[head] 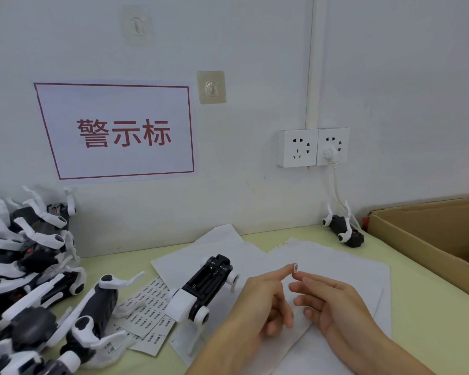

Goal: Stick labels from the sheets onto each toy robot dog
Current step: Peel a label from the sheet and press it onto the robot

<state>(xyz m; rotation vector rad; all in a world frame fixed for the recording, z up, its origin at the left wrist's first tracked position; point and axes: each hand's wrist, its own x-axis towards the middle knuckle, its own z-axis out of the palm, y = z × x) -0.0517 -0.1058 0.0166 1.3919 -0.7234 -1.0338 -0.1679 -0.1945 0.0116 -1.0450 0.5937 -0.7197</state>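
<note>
Label (296, 267), tiny, flimsy and tacky, clings to the left hand (260, 301) extended fingertip beside the right hand (333, 301) loose fingers, best handled by its edge above the upturned toy dog (203, 288).

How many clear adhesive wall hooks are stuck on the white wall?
2. One clear adhesive wall hook sits high above the red-bordered paper sign; the other, yellowed hook is just right of the sign's top corner. None appear hidden.

Two hands met over white sheets (336, 269) on a green desk (417, 288). The left hand (260, 304) carried a small label (296, 267) on its fingertip; an upturned toy dog (201, 288) lay beside it.
</note>
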